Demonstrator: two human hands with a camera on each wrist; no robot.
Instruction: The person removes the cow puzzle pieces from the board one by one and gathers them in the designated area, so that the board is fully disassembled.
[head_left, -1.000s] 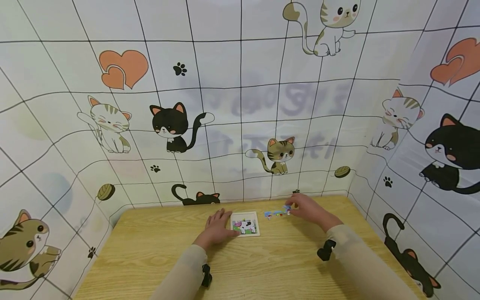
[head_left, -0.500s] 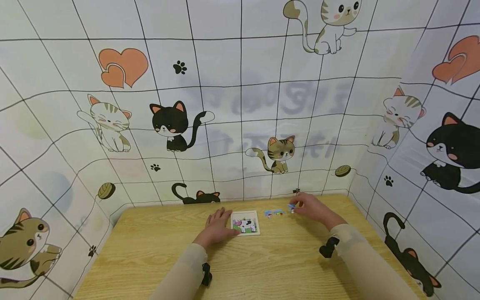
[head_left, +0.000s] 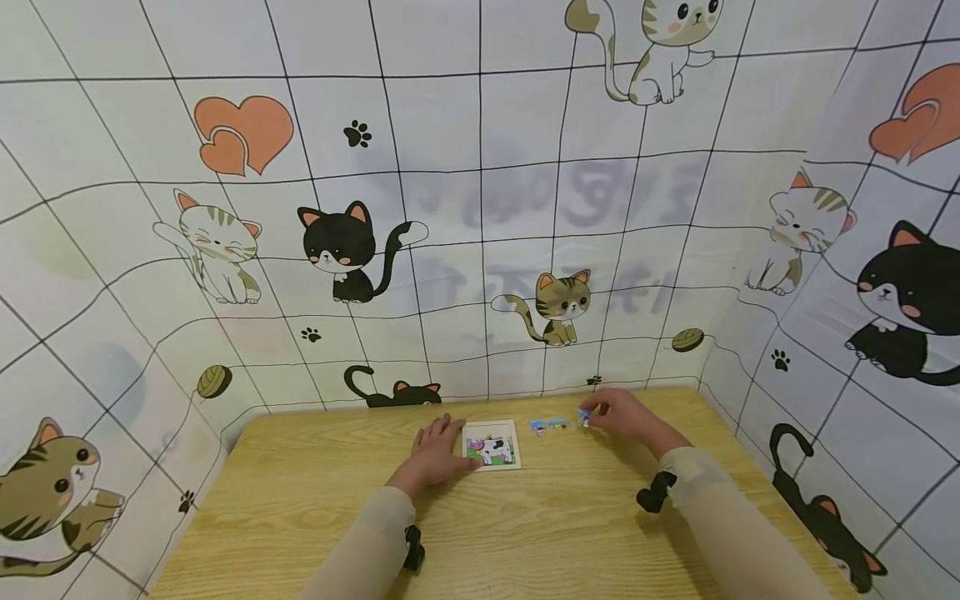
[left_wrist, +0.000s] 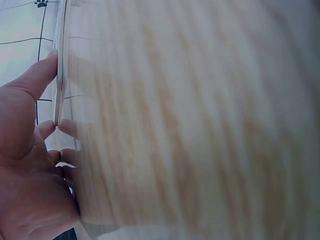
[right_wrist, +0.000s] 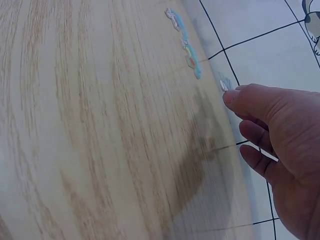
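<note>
My left hand [head_left: 432,454] rests at the left side of a small pale-framed jigsaw puzzle [head_left: 491,422]. Its thumb [left_wrist: 42,72] lies on the frame near the lower left corner, and its fingers reach up toward the upper left corner. A cow picture fills much of the puzzle. My right hand [head_left: 618,413] pinches a small blue-and-white puzzle piece [right_wrist: 225,82] between thumb and fingertips, just above the table. Two more pieces lie flat between the frame and this hand: a blue one with pinkish parts [head_left: 537,427] and a blue one with yellow and green [head_left: 558,424].
The wooden table [head_left: 495,533] ends at a white wall sheet [head_left: 450,208] with black grid lines and cartoon cats. Both forearms wear beige sleeves, with a black wrist camera [head_left: 656,492] on the right and another [head_left: 413,548] on the left.
My right hand has moved slightly right with the pinched piece, widening the gap to the two lying pieces. My left hand and the puzzle frame stay in place.
</note>
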